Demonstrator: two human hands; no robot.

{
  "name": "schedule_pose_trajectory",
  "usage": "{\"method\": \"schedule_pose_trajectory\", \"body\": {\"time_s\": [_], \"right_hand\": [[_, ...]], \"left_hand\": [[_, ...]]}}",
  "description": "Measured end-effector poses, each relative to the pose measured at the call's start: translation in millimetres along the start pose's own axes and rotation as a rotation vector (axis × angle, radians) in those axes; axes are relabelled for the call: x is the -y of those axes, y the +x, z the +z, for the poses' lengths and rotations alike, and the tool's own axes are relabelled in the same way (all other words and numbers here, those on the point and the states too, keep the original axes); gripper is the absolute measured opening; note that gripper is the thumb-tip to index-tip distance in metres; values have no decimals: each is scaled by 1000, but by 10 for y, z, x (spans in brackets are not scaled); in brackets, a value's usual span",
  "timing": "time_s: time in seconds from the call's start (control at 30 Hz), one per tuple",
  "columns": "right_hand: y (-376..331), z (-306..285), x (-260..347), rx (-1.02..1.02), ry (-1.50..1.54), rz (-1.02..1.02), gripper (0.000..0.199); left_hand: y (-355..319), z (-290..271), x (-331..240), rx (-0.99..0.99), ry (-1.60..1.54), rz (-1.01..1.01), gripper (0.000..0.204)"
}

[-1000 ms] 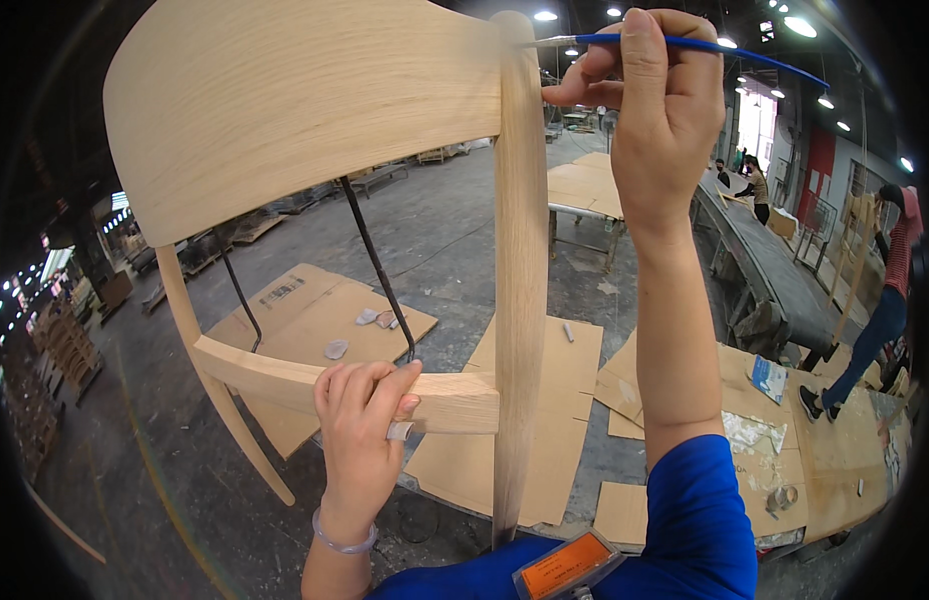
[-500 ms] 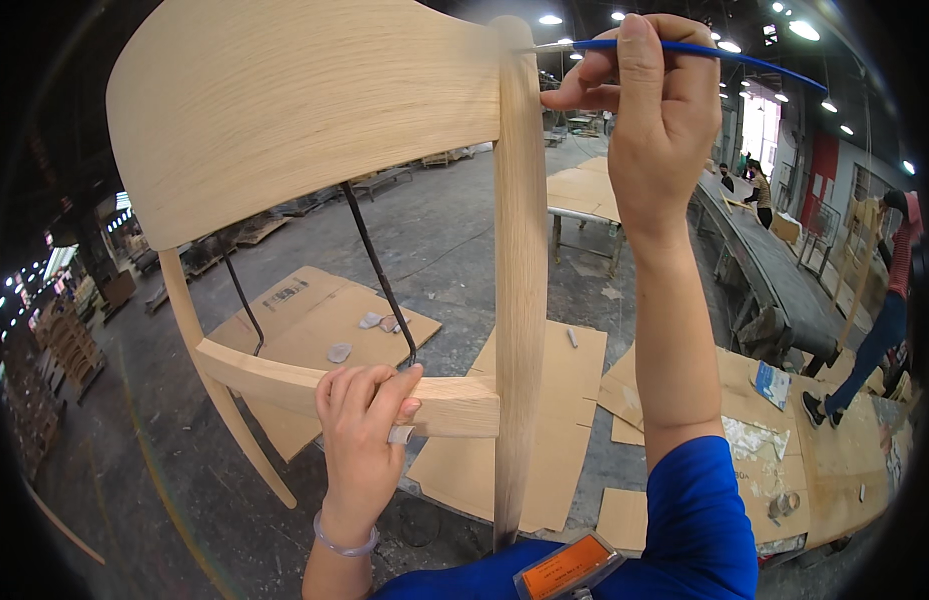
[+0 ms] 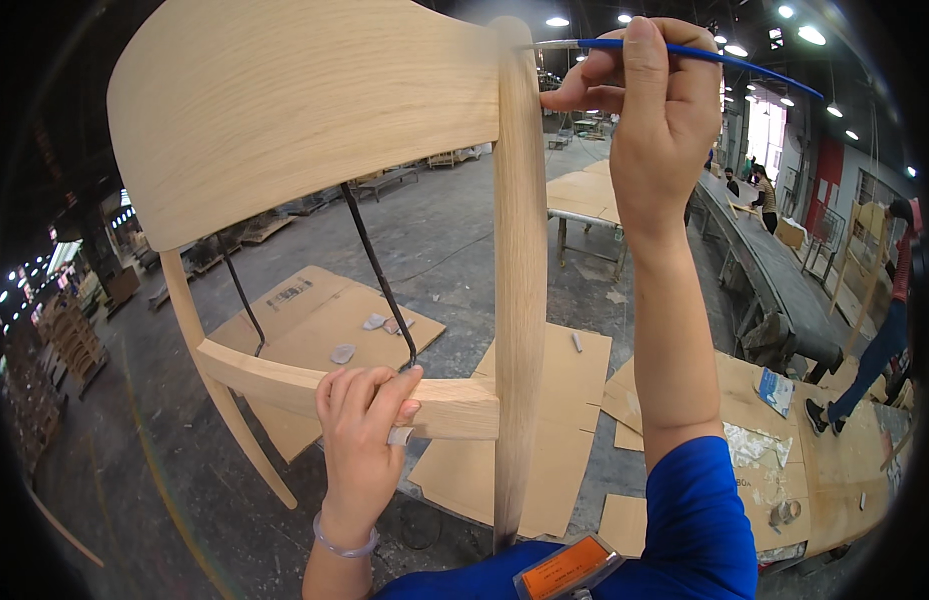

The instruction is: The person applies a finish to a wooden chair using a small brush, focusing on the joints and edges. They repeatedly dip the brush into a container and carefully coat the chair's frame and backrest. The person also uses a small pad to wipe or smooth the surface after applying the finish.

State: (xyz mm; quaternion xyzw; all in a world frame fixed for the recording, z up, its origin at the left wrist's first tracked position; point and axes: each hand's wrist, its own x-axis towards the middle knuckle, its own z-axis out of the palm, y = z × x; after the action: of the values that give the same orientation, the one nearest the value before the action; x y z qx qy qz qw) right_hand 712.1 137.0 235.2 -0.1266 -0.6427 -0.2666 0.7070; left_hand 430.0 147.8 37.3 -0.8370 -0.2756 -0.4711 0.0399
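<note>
A pale wooden chair frame [image 3: 315, 100] fills the left and middle, its broad curved backrest uppermost. My right hand [image 3: 660, 110] is raised at the upper right and pinches a thin blue paintbrush [image 3: 725, 58]. The brush's tip points left at the top of the right-hand post [image 3: 520, 250]; blur there hides whether they touch. Lower down, my left hand [image 3: 363, 410] wraps over the curved lower rail [image 3: 455, 405]. A small pale roll, perhaps folded sandpaper, shows by its fingers [image 3: 401, 436]. Black metal rods [image 3: 375, 260] stand behind the backrest.
Cardboard sheets [image 3: 545, 440] cover parts of the grey floor, with crumpled scraps [image 3: 343, 354] on one. A cardboard-topped table [image 3: 585, 190] stands behind the post. A long conveyor [image 3: 775, 280] runs along the right, where a person [image 3: 890, 330] stands; others are farther back.
Both hands keep nearly the same places on the chair and the brush. The brush's handle end dips slightly. The background shifts a little, and the person at the right leans partly out of view.
</note>
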Motion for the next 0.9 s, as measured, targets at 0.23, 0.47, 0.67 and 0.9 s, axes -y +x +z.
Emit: {"method": "schedule_pose_trajectory", "body": {"time_s": [0.23,0.47,0.67,0.9], "right_hand": [[-2,-48,-42,19,333,111,22],[-727,-337,54,-168,380,187,17],[-2703,-510,60,-217,69,1057,26],[-5089,-214,493,-122,-230,1639,38]], "left_hand": [[15,4,31,-8,6,10,25],[1,82,239,-6,54,-3,28],[24,46,741,-13,126,-7,28],[-23,-232,1326,43,165,38,24]]}}
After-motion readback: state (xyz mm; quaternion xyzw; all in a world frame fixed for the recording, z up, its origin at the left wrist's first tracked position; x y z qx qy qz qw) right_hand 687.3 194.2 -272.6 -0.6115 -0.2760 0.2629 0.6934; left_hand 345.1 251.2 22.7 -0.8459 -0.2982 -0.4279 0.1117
